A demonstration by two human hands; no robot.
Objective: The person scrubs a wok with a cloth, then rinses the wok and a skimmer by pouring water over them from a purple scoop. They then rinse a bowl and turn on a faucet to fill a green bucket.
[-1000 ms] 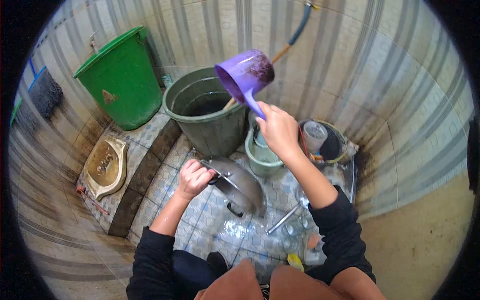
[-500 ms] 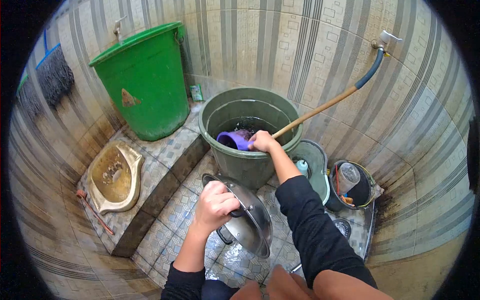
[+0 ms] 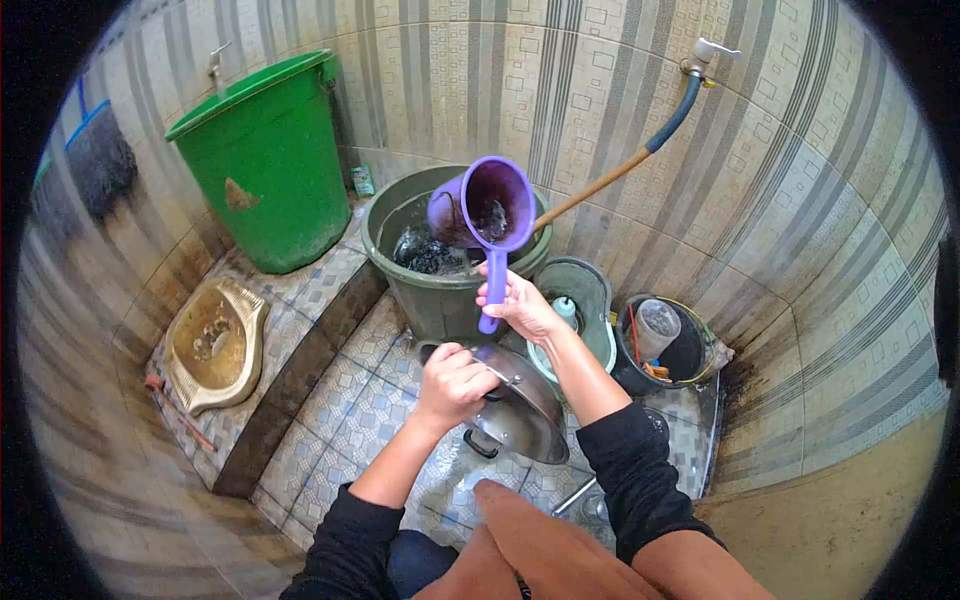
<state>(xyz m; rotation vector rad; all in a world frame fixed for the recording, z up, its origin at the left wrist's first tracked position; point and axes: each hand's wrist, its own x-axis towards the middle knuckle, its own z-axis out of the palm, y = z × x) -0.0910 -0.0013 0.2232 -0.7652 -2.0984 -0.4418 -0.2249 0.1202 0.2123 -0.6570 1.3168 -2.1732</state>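
Note:
My right hand (image 3: 518, 307) is closed around the handle of a purple water dipper (image 3: 499, 215), raised over the near rim of a grey-green water barrel (image 3: 440, 310). The dipper's cup tilts toward me and shows water inside. My left hand (image 3: 455, 385) grips the upper edge of a shiny metal wok (image 3: 525, 405) with black handles, held tilted above the wet tiles. Its fingers hide part of the grip. Dark, rippling water (image 3: 430, 252) shows inside the barrel.
A hose (image 3: 600, 185) runs from the wall tap (image 3: 707, 55) into the barrel. Right of the barrel stand a pale green basin (image 3: 598, 290) and a black bucket (image 3: 690, 365) with items. A green bin (image 3: 270, 170) and squat toilet (image 3: 250, 345) occupy the raised left ledge.
My right hand has lifted the purple dipper out of the barrel, bringing up water. The wok has shifted slightly up and right in view with my left hand; the camera view has shifted too.

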